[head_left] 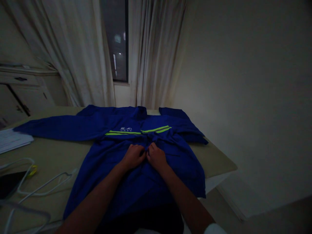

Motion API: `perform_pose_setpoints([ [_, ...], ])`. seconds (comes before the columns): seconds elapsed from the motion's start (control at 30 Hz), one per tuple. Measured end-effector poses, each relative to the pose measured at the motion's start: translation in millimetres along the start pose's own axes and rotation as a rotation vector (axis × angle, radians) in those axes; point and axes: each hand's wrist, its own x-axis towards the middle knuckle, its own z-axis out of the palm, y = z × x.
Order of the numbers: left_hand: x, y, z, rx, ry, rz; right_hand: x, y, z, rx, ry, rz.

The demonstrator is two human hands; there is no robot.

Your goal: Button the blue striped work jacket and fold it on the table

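The left hand (133, 156) and right hand (156, 157) are pinching the front of the blue work jacket (148, 188) side by side, its hem overhanging the surface (214, 159) edge.

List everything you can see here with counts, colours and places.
work jacket: one, blue with yellow-green stripes, spread on the table
table: one, beige, under the jacket
papers: one stack, white, table's left edge
wire hangers: about three, white, left on the table
phone or tablet: one, black, among the hangers
curtains: two, off-white, flanking the window
window: one, dark, straight ahead
cabinet: one, cream, far left
left hand: one, bare, on the jacket
right hand: one, bare, on the jacket
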Motion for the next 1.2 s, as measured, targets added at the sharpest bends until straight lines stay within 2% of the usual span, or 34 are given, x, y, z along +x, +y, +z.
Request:
perform_pose_setpoints([
  [0.13, -5.5, -0.5, 0.8, -0.027, 0.032, 0.036, -5.5, -0.5, 12.2, -0.042, 0.049, 0.002],
  [0.3, -5.6, 3.8, -2.4, 0.007, 0.052, 0.032, -5.4, -3.1, 12.8, -0.108, 0.063, -0.017],
  [0.43, -7.7, 4.4, -2.3, 0.051, 0.048, 0.038, -3.2, -10.2, 4.0, -0.186, 0.023, -0.064],
  [0.7, -4.8, 3.4, -7.5, -0.068, 0.016, -0.008, -1.7, -18.1, -28.9, -0.224, -0.017, -0.139],
  [0.93, -6.3, 5.4, -9.1, -0.072, 0.022, -0.004, -1.9, -20.1, -28.4, -0.250, -0.052, -0.162],
  [1.2, -10.6, 5.5, -20.9, -0.023, -0.045, 0.144, -0.6, -16.5, -35.4, -0.235, -0.162, -0.189],
])
